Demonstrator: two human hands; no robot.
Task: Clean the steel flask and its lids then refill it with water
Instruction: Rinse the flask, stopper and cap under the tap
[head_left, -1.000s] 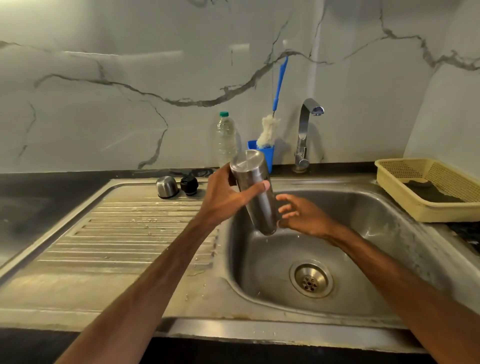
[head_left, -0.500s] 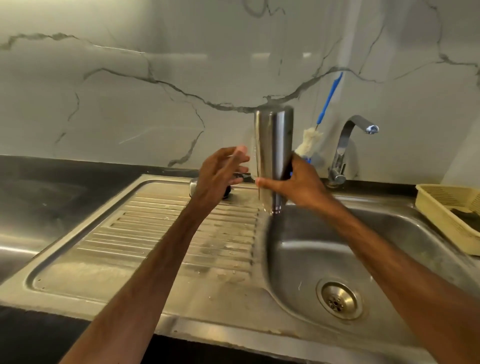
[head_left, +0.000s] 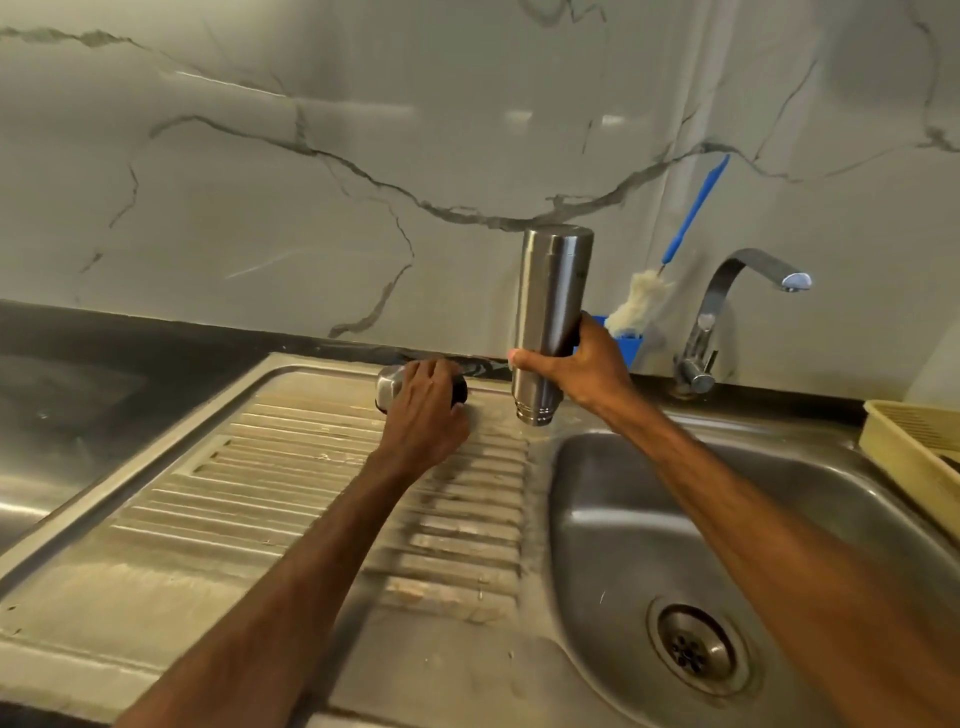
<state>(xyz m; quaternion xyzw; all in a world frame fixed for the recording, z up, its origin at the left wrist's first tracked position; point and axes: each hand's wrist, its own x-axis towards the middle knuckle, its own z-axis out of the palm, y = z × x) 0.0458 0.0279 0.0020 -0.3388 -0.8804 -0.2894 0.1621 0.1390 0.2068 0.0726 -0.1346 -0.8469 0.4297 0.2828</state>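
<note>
Head view: flask (head_left: 550, 291) gripped upright in right hand (head_left: 582, 369) (mouth down); lids (head_left: 388, 387) under nearer left hand (head_left: 423, 410), grasp unclear.

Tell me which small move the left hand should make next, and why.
Probably close the left hand on one lid and lift it: it lies over the steel lid and black lid on the drainboard, while the right hand holds the flask mouth down.

My right hand (head_left: 582, 369) grips the flask (head_left: 553, 291) inverted, mouth down, above the drainboard (head_left: 291, 493), far right. Left hand (head_left: 423, 410) covers 2 lids (head_left: 388, 387); grip unclear.
</note>
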